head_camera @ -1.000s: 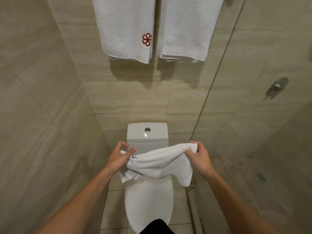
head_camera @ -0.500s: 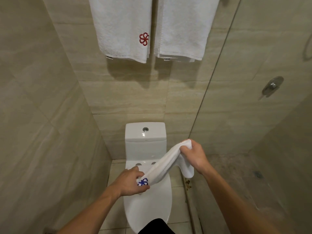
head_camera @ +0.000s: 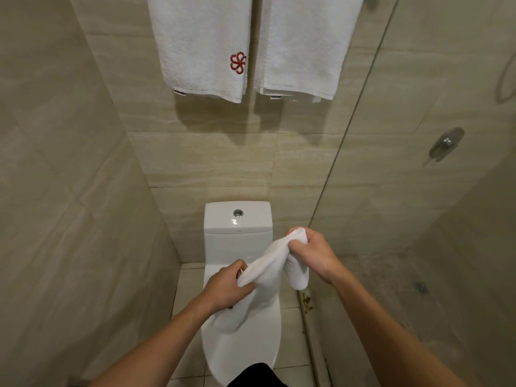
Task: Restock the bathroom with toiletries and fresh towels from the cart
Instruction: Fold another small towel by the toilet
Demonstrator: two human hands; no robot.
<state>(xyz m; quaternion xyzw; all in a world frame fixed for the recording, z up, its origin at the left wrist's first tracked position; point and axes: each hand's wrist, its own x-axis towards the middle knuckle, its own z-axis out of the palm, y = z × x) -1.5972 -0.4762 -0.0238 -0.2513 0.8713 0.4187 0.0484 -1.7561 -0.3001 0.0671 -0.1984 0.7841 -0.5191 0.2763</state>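
Note:
A small white towel stretches slanted between my two hands above the closed toilet. My left hand grips its lower end, from which a fold hangs down over the lid. My right hand grips the upper end, bunched in the fingers, with another fold hanging below it. Two large white towels hang on the back wall above: the left towel bears a red flower logo, the right towel is plain.
The white toilet stands against the back wall, lid down, flush button on the tank. Beige tiled walls close in on the left. A glass shower partition runs along the right, with a shower valve behind it.
The towel went from spread level between both hands to slanted. My left hand dropped lower, then shifted its grip so the blue logo is hidden. The right hand stayed up by the tank.

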